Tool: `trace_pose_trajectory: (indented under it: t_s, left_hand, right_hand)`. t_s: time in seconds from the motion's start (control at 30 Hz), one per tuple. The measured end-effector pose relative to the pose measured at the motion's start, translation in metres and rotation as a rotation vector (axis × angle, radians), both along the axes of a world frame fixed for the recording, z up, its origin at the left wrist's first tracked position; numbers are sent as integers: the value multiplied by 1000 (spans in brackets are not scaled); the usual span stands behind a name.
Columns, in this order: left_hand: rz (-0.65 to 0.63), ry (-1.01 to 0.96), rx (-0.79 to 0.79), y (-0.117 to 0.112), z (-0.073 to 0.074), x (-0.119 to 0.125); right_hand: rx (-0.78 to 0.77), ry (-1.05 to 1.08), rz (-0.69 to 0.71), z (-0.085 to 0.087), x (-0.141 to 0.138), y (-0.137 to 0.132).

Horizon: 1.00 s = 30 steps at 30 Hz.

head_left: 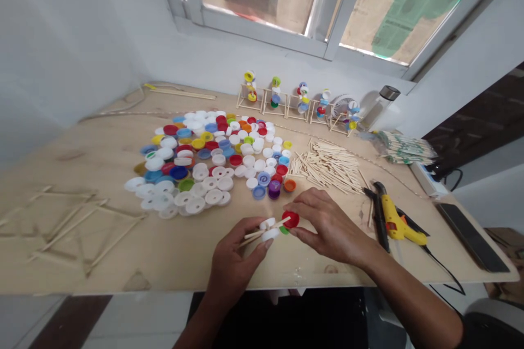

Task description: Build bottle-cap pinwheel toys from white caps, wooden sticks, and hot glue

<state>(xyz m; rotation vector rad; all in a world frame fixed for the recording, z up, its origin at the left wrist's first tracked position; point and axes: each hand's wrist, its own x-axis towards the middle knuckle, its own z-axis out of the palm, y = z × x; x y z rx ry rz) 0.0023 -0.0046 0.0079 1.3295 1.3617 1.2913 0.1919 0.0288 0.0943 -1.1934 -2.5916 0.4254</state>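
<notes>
Above the table's front edge, my left hand [239,253] pinches white bottle caps [270,234] joined to thin wooden sticks [251,237]. My right hand [323,226] has thumb and fingers closed around a red bottle cap [291,219], which sits at the right end of a stick. A green cap [284,229] shows just under the red one, partly hidden. Beyond my hands lies a wide spread of loose caps [213,196] in white, red, blue and yellow. A heap of wooden sticks [331,166] lies to its right.
A yellow glue gun [399,223] rests on a black stand at right, near a phone [470,234]. Stick frames [77,223] lie at left. Several cap wheels on stands [275,95], a small fan [344,104] and a bottle [380,108] line the wall.
</notes>
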Motion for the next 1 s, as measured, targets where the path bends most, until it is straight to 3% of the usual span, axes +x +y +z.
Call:
trace_pose_trajectory:
  t_s: [0.13, 0.43, 0.7, 1.0]
  left_hand:
    - [4, -2, -13, -2, 1, 2]
    - [-119, 70, 34, 4, -12, -9]
    - [-50, -56, 21, 1, -4, -2]
    - [-166, 103, 21, 2, 5, -6]
  right_hand:
    - [-6, -18, 0, 0, 1, 0]
    - [-13, -11, 6, 0, 0, -1]
    - [-5, 100, 4, 1, 8, -3]
    - [-86, 97, 41, 5, -6, -7]
